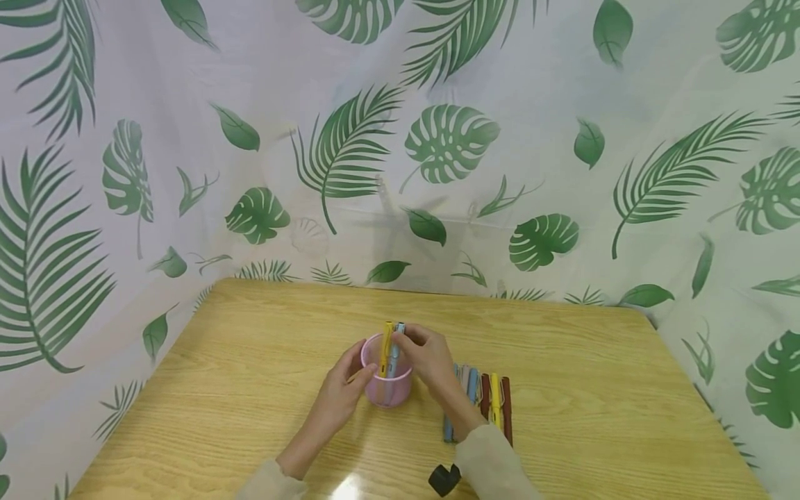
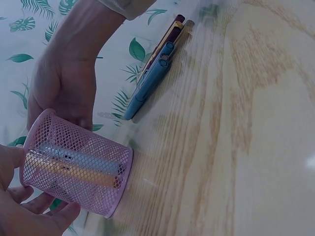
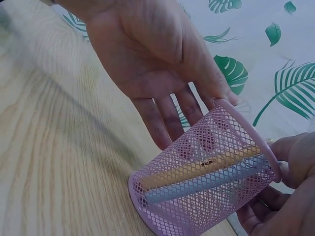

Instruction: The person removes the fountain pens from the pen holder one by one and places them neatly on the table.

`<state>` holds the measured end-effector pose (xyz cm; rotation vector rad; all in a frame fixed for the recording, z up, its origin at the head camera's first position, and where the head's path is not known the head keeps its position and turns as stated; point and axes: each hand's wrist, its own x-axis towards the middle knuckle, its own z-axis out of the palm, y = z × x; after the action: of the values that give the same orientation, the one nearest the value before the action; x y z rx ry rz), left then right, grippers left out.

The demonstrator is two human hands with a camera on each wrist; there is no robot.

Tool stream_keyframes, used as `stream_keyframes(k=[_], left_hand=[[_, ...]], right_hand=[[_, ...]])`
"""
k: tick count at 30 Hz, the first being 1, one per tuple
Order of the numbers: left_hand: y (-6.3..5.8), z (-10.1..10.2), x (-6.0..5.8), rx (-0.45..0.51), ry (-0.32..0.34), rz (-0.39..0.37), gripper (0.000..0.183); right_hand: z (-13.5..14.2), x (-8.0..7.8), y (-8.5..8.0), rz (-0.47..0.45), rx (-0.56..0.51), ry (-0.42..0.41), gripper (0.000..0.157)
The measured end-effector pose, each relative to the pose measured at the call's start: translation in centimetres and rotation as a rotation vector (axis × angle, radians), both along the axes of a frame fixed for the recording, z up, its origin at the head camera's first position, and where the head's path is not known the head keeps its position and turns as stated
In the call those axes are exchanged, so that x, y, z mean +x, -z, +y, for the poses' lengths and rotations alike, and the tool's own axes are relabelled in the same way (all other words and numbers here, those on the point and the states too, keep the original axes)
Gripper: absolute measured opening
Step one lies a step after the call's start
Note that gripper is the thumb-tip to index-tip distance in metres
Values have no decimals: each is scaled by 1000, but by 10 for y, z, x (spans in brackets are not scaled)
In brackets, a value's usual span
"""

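Observation:
A pink mesh pen cup [image 1: 389, 396] stands on the wooden table, with a yellow pen [image 1: 386, 349] and a light blue pen [image 1: 394, 361] upright inside it. My left hand [image 1: 342, 394] holds the cup by its left side, thumb near the rim and fingers round the mesh. At the cup's right, my right hand [image 1: 430, 355] pinches the upper end of the light blue pen between thumb and fingers. Through the mesh in the right wrist view, the light blue pen [image 3: 209, 184] lies alongside the yellow pen [image 3: 197, 172], both reaching close to the cup's bottom.
Right of the cup, several pens lie side by side, among them a blue pen [image 1: 473, 382], a yellow pen [image 1: 496, 397] and a dark red pen [image 1: 507, 410]; my right forearm partly covers the row. A small black object [image 1: 444, 479] sits near the front edge. Leaf-patterned cloth hangs behind the table.

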<state>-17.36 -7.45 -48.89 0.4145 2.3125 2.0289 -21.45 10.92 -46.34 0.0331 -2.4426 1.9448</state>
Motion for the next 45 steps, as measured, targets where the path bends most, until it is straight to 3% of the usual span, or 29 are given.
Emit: stream_keyframes(k=[16,21,45], left_hand=[[-2,1,-1,5,7,26,61],[-3,1,-1,11,3,23,62],[0,0,0,1,-2,24,57]], right_hand=[[15,12,-7,23,-23,73,30],[21,15,-11,55,-76,70,28],[57,25,-23,1,-163,76,30]])
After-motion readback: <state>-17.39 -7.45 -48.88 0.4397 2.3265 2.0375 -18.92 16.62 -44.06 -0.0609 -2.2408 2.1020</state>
